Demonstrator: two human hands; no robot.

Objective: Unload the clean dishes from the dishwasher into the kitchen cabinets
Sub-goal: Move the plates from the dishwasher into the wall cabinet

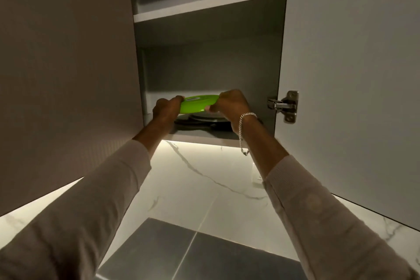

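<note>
Round glossy green plate [197, 104] between left hand [167, 108] and right hand [231, 103].

Head view, upward into cabinet [204, 70]

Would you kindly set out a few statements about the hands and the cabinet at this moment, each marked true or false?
1. The left hand and the right hand both grip the green plate. True.
2. The green plate lies on the upper shelf. False: it is held over a stack of dark plates on the bottom shelf.
3. The cabinet door is shut. False: it stands open at the right, with its metal hinge showing.
4. A chain bracelet hangs on the right wrist. True.
</note>
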